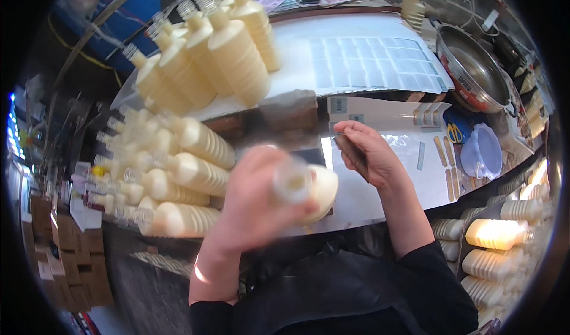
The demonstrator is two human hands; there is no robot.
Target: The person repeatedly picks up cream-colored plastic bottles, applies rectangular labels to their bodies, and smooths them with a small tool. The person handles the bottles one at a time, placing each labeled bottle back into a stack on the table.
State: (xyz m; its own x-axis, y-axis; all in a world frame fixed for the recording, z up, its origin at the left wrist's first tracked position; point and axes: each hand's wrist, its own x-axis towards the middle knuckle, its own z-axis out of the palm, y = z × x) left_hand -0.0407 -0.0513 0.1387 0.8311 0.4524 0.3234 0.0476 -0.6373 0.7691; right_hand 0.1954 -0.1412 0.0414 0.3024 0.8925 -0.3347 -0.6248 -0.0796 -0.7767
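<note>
Evidently, in the head view, the left hand (pixel 255 183) is wrapped around a cream-coloured bottle (pixel 325 193) over the near edge of the worktop (pixel 380 207), its clear neck turned up toward the camera. Blur hides just how the fingers lie. The right hand (pixel 377 154) pinches a thin, flat brown piece (pixel 354 158) between thumb and fingers, apart from the bottle. The bottle looks like light, thin-walled plastic, likely to give under a hard squeeze and perhaps a little slippery on its smooth shoulder; the ribbed body, as on the others, should offer the surest hold (its weight depends on what, if anything, is inside).

Similar lying bottles (pixel 199 171) are piled at the worktop's left end, and standing bottles (pixel 237 59) crowd the left corner of the raised board (pixel 291 35). Whether the cream colour is plastic or filling cannot be told. By the worktop's right edge are a lavender bucket (pixel 482 154) and, farther back, a wide metal pan (pixel 478 68), its grey inner wall showing.
</note>
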